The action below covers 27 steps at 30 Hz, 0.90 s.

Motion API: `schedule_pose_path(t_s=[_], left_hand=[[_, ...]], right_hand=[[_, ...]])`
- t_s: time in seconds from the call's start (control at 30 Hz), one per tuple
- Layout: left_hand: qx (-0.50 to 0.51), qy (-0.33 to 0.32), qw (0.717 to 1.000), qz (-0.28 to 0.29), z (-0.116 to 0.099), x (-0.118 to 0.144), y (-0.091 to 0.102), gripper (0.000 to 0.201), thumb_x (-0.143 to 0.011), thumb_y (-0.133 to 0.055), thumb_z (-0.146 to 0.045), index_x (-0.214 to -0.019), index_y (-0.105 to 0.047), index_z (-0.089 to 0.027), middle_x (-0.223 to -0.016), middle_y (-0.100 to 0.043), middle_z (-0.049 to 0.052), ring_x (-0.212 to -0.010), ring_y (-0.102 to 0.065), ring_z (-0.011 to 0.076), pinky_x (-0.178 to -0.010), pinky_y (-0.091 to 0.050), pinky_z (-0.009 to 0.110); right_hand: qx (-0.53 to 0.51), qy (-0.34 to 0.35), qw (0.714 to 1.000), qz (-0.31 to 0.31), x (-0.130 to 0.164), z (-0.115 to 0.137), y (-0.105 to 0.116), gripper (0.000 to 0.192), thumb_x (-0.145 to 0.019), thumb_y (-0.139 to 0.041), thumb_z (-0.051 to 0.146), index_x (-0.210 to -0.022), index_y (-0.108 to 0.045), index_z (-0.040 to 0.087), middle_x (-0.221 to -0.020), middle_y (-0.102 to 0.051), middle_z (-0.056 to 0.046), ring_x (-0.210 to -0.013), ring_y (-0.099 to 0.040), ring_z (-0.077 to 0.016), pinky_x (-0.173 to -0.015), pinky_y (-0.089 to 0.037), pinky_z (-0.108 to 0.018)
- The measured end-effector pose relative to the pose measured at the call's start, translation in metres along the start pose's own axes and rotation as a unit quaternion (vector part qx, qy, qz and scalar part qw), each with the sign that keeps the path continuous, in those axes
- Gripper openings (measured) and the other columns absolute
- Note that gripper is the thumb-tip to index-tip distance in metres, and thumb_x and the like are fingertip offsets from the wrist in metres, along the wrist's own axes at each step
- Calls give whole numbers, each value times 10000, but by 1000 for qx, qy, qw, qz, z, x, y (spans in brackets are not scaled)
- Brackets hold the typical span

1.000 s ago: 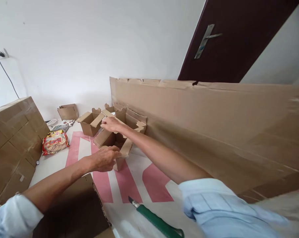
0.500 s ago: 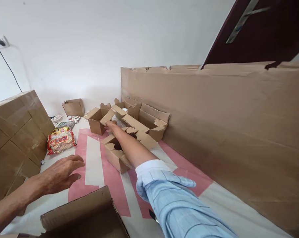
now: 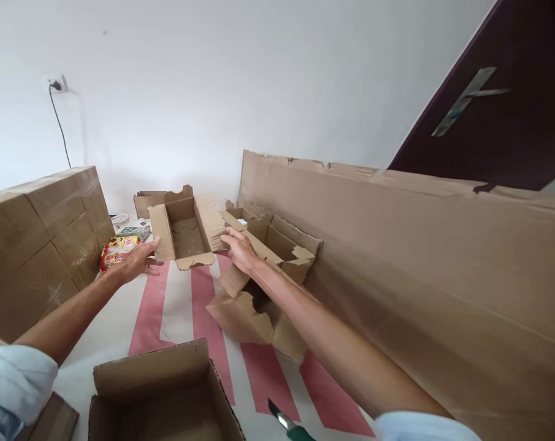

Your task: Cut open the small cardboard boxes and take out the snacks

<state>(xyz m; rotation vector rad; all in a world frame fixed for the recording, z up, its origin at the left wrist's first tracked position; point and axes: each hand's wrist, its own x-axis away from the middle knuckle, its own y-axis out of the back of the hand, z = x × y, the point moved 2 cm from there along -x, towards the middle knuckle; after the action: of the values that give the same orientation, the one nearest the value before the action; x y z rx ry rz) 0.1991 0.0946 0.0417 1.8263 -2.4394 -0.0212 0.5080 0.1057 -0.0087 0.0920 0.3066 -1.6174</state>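
A small open cardboard box (image 3: 189, 236) is lifted and tipped toward me, its torn flaps spread and its inside bare. My right hand (image 3: 239, 248) pinches its right flap. At the left flap, my left hand (image 3: 137, 258) has its thumb at the edge and its fingers beneath. Under my right forearm lies another torn-open cardboard box (image 3: 245, 315), tilted. Further open boxes (image 3: 296, 260) stand behind it. Nearest me is a larger open carton (image 3: 153, 370), cut off by the lower edge. A utility knife (image 3: 289, 422) with a green handle lies to its right.
Stacked taped cartons (image 3: 43, 245) form a block on the left. Beside them lie snack packets (image 3: 116, 250) and a grey package (image 3: 135, 233). A tall cardboard sheet (image 3: 397, 263) borders the right side. Another box (image 3: 146, 201) stands by the wall. The pink-and-white cloth (image 3: 171, 318) covers the surface.
The small box has been raised and tipped toward me. My left hand has come forward to its left flap; my right hand keeps the right flap. The torn box under my right arm has shifted and tilted.
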Motion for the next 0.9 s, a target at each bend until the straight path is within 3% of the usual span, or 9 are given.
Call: schedule_pose_path(t_s=[0.17,0.33,0.5,0.7,0.9], left_hand=[[-1,-10,1000,-8,0,14,-18,555,-579,-1021,-301,-1010,-695,-174,-970,-783,70,-838,-763,236,-616,-639,280],[25,-6,999,-22,-2,21,-17,494,-640,-980,-252,-1043,-707,-174,-982,-808,66,-831,-792,240,-622,-655,292],[48,-3,999,-23,2,22,-17,447,-689,-961,-232,-1057,-720,-157,-965,-806,72,-831,-799,231,-637,-672,287],[50,19,998,-27,10,22,-21,346,-762,-928,-235,-1019,-711,-152,-961,-795,71,-792,-786,203,-598,-686,280],[63,30,997,-23,13,21,-24,334,-799,-893,-208,-1066,-701,-150,-1004,-800,89,-863,-801,233,-595,-688,284]], right_hand=[[-32,14,998,49,28,10,-7,314,-710,-760,449,-893,-599,251,-891,-749,0,-861,-719,-200,-842,-618,-372],[-25,8,996,87,39,22,-2,328,-734,-805,457,-929,-651,243,-946,-786,-20,-923,-748,-224,-873,-616,-396],[13,-5,994,104,47,32,8,357,-710,-865,468,-890,-697,210,-874,-785,-26,-815,-745,-206,-791,-629,-370],[64,2,992,106,57,38,13,435,-724,-851,598,-782,-678,202,-740,-699,-7,-676,-668,-169,-675,-607,-331],[133,57,985,90,72,49,18,504,-823,-748,687,-698,-593,224,-663,-552,32,-662,-548,-151,-644,-538,-291]])
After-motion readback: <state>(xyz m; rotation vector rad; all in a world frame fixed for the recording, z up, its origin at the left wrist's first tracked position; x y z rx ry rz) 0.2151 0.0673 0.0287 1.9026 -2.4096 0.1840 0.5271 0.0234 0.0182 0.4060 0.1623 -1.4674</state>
